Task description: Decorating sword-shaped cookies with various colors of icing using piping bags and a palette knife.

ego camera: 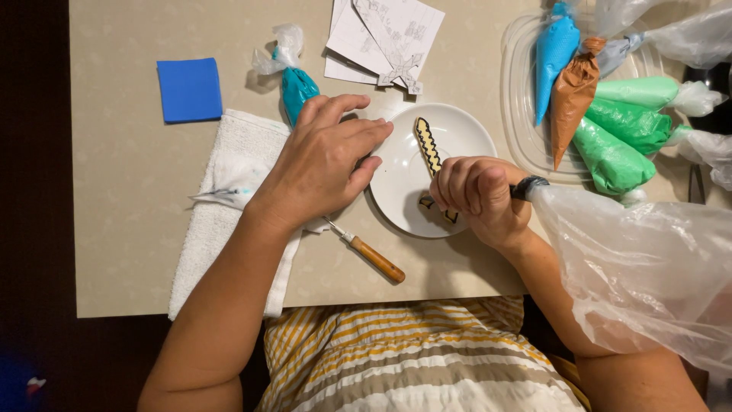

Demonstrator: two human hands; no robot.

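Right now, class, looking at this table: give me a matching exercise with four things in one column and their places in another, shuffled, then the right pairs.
Things:
1. blue square
2. wooden-handled tool
3. long cookie
4. brown piping bag

Places:
A. on the white plate
B. in the clear tray at the right
C. on bare table beyond the white towel
D. partly under the left hand

Pairs: 1-C, 2-D, 3-A, 4-B

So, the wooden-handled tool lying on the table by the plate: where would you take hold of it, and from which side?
Take the wooden-handled tool by its brown handle, coming from above at the end nearest the person. That end lies bare on the table, clear of the white plate, while the thin metal tip runs under the left hand and towel. The handle is the thickest part, so probably the surest hold.
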